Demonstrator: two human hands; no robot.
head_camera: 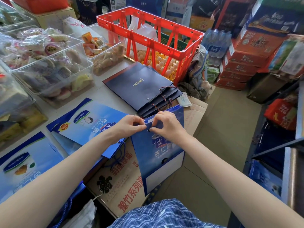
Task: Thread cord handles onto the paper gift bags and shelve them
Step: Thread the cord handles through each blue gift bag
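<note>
While both hands work at its top edge, the blue gift bag (158,150) hangs upright off the near right edge of the table (105,94), over a cardboard box (121,183). Left hand (128,125) pinches the bag's rim, fingers curled tight; right hand (166,124) pinches the same rim just beside a small punched hole. Whether a cord is between the fingers, I cannot tell. Just beyond the hands, a stack of dark navy bags (141,88) lies flat with twisted cords (166,96) showing. Flat pale-blue bags (85,122) lie left, an orange crate (153,41) farther back.
</note>
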